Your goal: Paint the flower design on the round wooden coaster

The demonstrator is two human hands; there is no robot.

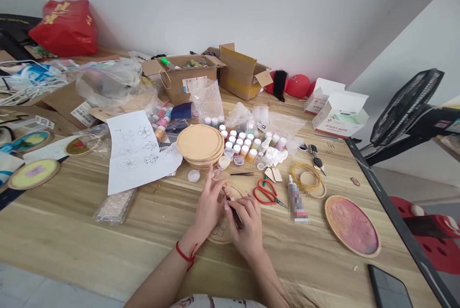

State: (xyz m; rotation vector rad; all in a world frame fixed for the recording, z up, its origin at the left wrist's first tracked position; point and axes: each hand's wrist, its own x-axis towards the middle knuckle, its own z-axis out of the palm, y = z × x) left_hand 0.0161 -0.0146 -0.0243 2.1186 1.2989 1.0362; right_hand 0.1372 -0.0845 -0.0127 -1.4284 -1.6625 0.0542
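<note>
Left hand (pixel 212 205) and right hand (pixel 247 231) were both low over a round wooden disc (pixel 220 231), close together and not spread wide. The disc lay flat on the pale wood-grain worktop (pixel 72 236), mostly covered by the hands. Its bare, light surface showed a dark-lined flower drawing near the lower edge; the rest was hidden.

The right hand was closed narrowly around a dark slim tool (pixel 235 213), its tip pointing down toward the disc. Whether it was touching the disc, I could not tell. The left hand's fingertips were pinched narrowly on a small brown piece (pixel 221 196), too small to identify. A red string bracelet (pixel 186 255) circled the left wrist.

Just beyond the disc lay fine tweezers (pixel 242 173), with a stack of plain wooden discs (pixel 200 144) farther back. Red-handled scissors (pixel 266 193) sat just right of it, and a tube of glue (pixel 297 201) with a blurred label lay beyond them. Farther right lay a pink-painted wooden disc (pixel 352 225). A sheet of flower sketches (pixel 140 152) lay to the disc's upper left, and rows of small paint pots (pixel 240 142) stood straight back.
</note>
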